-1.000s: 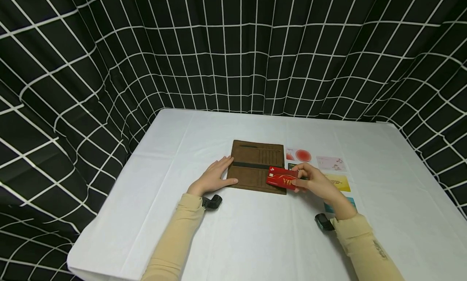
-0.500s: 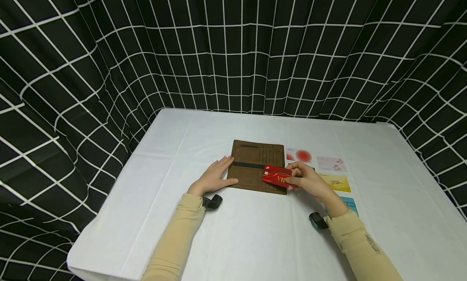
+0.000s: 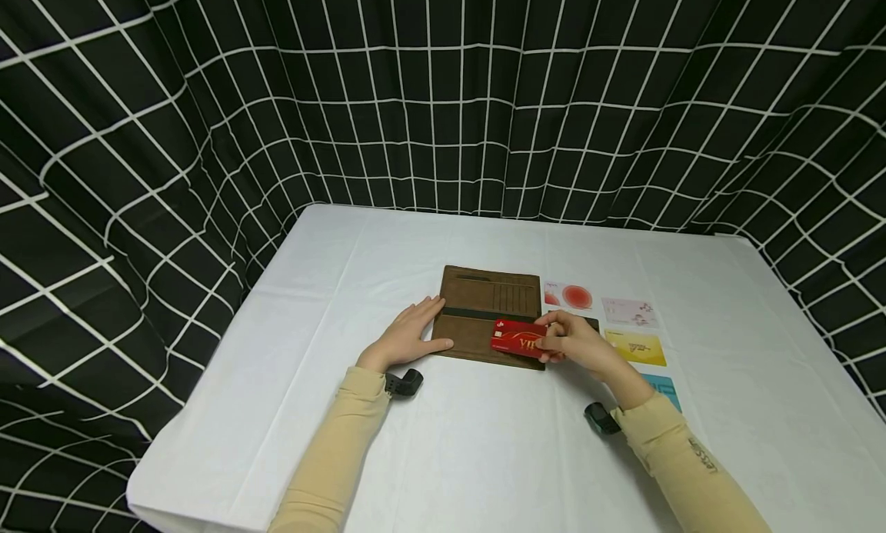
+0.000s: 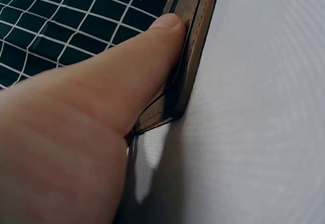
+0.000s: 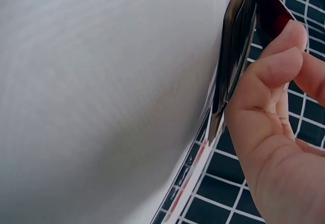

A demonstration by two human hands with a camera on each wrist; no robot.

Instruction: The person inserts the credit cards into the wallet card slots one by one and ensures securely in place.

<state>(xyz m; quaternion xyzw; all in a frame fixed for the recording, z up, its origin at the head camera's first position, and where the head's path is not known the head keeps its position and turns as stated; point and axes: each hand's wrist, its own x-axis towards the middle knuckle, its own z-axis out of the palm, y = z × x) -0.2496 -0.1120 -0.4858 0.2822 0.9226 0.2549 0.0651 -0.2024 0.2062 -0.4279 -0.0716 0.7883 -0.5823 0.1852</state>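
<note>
A brown wallet (image 3: 467,338) lies spread flat on the white table, with card slots along its right side. My right hand (image 3: 576,344) pinches a red VIP card (image 3: 514,338) by its right end, over the wallet's lower right part. In the right wrist view the card (image 5: 271,16) is tilted above the wallet (image 5: 234,36), between thumb and fingers. My left hand (image 3: 408,334) rests on the wallet's left edge with fingers spread. The left wrist view has the left thumb (image 4: 152,46) pressing on the wallet's near edge (image 4: 198,41).
Right of the wallet lie several cards: a white one with a red circle (image 3: 576,295), a pale pink one (image 3: 630,311), a yellow one (image 3: 637,348) and a blue one (image 3: 664,388). A dark card (image 3: 589,323) is partly behind the right hand. A black gridded curtain (image 3: 457,94) surrounds the table.
My right hand has moved left with the red card, which now lies further over the wallet's lower slots. The left hand has stayed in place on the wallet.
</note>
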